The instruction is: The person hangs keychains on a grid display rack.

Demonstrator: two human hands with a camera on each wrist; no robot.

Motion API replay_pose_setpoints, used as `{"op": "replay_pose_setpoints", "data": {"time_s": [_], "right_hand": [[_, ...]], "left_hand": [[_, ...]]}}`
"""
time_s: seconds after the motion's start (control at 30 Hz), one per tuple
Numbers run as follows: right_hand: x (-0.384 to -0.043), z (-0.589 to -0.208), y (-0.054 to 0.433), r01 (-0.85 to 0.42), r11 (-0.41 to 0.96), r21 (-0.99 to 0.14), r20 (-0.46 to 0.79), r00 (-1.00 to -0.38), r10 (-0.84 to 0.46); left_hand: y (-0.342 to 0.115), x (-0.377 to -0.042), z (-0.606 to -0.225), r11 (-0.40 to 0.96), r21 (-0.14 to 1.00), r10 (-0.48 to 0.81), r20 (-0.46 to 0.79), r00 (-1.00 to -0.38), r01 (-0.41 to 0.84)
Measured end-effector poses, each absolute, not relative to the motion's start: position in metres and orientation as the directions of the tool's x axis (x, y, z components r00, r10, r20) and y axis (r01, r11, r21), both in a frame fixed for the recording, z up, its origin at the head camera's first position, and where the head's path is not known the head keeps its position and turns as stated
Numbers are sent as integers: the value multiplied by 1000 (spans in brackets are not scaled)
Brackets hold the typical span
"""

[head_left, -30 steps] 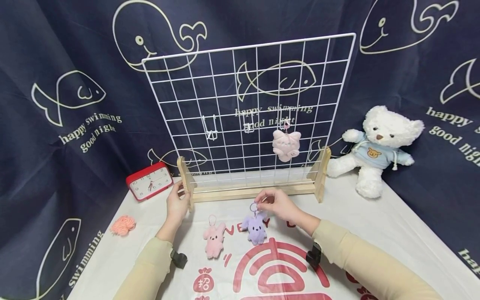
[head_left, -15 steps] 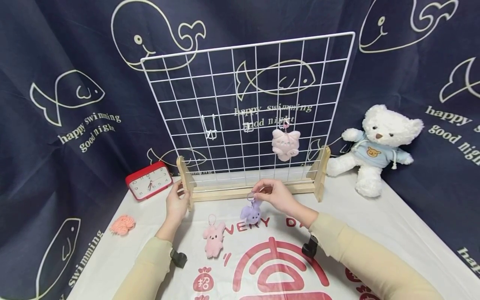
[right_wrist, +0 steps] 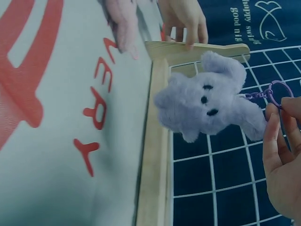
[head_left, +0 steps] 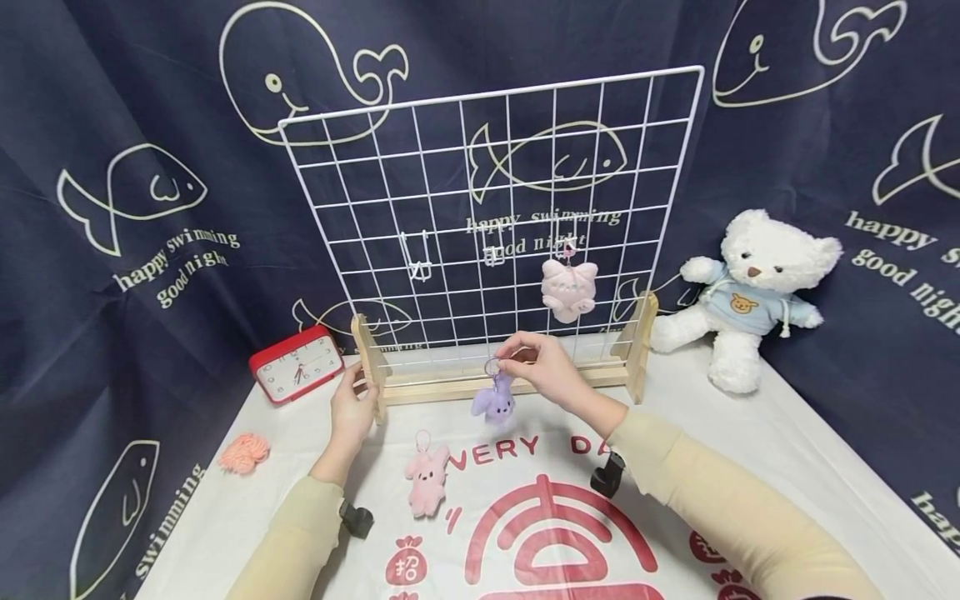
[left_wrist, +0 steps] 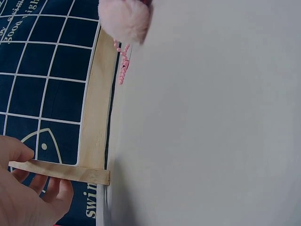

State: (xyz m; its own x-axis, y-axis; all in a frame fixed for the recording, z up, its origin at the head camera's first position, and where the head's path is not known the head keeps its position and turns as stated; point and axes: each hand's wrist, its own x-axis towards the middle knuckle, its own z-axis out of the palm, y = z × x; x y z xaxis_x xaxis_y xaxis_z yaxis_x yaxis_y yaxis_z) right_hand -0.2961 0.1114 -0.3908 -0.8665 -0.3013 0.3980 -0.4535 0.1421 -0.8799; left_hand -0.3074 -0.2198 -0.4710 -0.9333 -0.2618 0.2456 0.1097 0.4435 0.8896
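My right hand [head_left: 551, 375] pinches the purple ring [right_wrist: 281, 82] of a lilac plush rabbit keychain [head_left: 497, 406], which dangles in front of the rack's wooden base. Its eyes and nose show in the right wrist view. At the rack's left end, my left hand [head_left: 354, 408] grips the wooden side foot [left_wrist: 66, 171], thumb on one side and fingers on the other. The white wire grid [head_left: 491, 97] stands upright in this base. Two white hooks, a left one [head_left: 420, 268] and a middle one [head_left: 493, 255], carry nothing. A pink cat plush [head_left: 570, 292] hangs farther right.
A pink plush rabbit keychain [head_left: 427, 485] lies on the white table cover [head_left: 585, 467] between the forearms. At left are a red alarm clock [head_left: 297, 367] and a coral yarn bundle [head_left: 244, 452]. A white teddy bear [head_left: 753, 292] sits right of the rack.
The right hand has raised the lilac rabbit off the table and carried it slightly left, toward the rack. The left hand stays on the wooden foot.
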Motion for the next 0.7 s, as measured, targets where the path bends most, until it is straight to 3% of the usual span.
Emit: {"op": "replay_pose_setpoints", "data": {"time_s": [0.7], "right_hand": [[-297,-351,104,-555,58,-830,535,-821,-202]], "left_hand": [[-219,-305,-468,432,895,-252,240,-938,113]]}}
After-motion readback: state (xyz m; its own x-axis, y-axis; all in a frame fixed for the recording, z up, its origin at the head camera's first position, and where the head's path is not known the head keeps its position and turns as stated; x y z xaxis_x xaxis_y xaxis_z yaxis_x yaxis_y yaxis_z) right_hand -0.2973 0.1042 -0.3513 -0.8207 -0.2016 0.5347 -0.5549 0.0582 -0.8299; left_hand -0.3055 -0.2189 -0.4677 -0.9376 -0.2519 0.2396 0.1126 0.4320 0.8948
